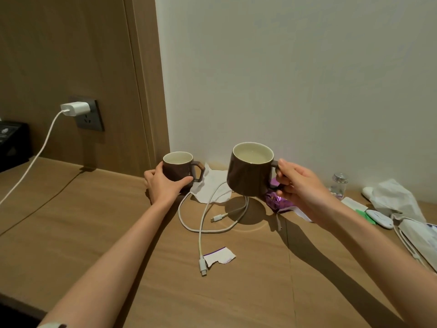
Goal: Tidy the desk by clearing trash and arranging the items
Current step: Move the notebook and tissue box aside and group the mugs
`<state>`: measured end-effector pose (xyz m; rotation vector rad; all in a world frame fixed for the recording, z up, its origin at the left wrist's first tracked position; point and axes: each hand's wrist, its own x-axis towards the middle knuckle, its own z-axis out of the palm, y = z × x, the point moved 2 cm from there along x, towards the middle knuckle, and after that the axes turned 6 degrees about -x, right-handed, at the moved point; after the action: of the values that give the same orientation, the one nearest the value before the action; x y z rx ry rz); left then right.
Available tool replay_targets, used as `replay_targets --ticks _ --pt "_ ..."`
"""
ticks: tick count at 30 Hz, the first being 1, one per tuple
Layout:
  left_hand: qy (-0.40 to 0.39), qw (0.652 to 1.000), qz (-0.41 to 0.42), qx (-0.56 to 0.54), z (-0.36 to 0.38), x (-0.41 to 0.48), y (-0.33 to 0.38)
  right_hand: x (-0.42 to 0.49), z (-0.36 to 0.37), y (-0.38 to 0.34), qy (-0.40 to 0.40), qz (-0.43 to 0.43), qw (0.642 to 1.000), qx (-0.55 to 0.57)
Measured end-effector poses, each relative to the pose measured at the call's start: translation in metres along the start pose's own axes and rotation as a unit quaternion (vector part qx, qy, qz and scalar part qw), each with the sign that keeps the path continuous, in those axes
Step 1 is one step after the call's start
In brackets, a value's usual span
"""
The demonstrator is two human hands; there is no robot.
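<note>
Two brown mugs with pale insides are in view. My left hand [163,182] grips the smaller-looking mug [179,168], which stands on the wooden desk [94,221] in the back corner by the wall. My right hand [300,185] holds the other mug [250,171] by its handle, lifted above the desk and slightly tilted. A crumpled white tissue [212,185] lies between the mugs. A purple wrapper [277,202] sits under the raised mug, partly hidden. A loose white cable [203,223] curls on the desk, with a torn paper scrap [220,256] beside its plug.
A white charger [75,108] sits in a wall socket at left, its cord trailing over the desk. A black box [13,144] stands far left. At right lie a small glass jar [339,185], a white plastic bag [397,200], a white oval device [379,218] and packets.
</note>
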<state>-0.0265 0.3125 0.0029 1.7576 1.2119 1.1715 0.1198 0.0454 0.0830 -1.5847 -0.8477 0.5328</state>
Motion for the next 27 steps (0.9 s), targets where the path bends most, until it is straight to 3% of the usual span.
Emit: replay_targets --ticks 27 --pt "0.077 0.994 -0.013 0.073 0.051 0.035 0.007 0.044 0.022 -0.004 -0.021 0.0 1.0 0.008"
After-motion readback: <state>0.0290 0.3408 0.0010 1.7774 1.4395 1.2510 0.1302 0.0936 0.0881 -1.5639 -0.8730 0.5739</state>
